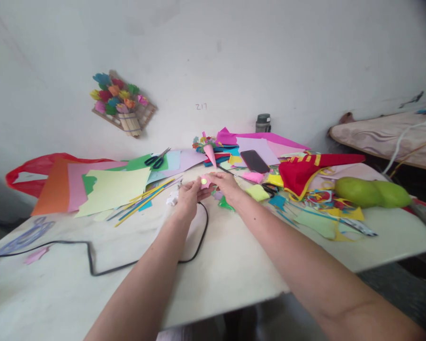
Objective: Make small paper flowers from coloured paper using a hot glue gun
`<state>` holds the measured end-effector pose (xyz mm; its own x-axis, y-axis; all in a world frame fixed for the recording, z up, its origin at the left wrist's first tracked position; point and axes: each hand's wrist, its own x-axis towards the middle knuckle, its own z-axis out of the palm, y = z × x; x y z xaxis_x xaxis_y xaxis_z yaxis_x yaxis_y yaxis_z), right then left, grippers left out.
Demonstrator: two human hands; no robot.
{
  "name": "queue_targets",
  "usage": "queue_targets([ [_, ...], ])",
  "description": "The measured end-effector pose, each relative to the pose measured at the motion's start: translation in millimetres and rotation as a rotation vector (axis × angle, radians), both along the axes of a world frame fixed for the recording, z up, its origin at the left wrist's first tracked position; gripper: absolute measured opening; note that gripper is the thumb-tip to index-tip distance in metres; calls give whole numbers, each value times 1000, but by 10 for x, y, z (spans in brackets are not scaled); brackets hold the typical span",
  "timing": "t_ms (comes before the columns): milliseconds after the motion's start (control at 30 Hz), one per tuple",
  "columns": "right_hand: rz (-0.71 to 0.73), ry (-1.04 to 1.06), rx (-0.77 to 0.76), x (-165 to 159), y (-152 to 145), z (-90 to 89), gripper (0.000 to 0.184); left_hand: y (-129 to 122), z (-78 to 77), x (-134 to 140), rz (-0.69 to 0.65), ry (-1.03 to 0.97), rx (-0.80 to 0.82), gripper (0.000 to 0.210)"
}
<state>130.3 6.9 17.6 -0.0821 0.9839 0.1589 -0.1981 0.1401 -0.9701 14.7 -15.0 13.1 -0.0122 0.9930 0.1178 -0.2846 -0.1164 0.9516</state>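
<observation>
Between my two hands, over the middle of the table, is a small pink paper flower (pixel 205 180) with a yellow-green centre. My left hand (pixel 190 194) grips its left side, fingers pinched. On the other side my right hand (pixel 224 182) pinches its right edge. A crumpled white piece (pixel 172 198) lies beside the left hand. Green scraps (pixel 226 204) sit below the right hand. Just beyond both hands stands a pink paper cone (pixel 209 155) topped with small colourful paper flowers.
Coloured paper sheets (pixel 117 187), thin paper strips (pixel 140 207) and scissors (pixel 158 160) lie left. A black cable (pixel 110 271) crosses the table (pixel 227 284). Rightward are a phone (pixel 254 161), red cloth (pixel 298 173), green fruit (pixel 371 192) and paper scraps. A bottle (pixel 263 123) stands behind.
</observation>
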Motion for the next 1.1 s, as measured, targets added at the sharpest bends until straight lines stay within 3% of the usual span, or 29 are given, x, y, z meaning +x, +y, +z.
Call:
queue_targets([
  [200,-51,-19,12,8,6,-2,24,0,2,-10,5,23,-7,42],
  [467,-13,-99,72,53,19,22,23,-3,10,6,93,109,-2,35],
  [733,-176,-109,-12,198,96,61,24,15,14,-54,265,34,45,37],
  [1100,-438,-73,-42,573,310,8,14,76,-65,-88,430,249,133,30],
])
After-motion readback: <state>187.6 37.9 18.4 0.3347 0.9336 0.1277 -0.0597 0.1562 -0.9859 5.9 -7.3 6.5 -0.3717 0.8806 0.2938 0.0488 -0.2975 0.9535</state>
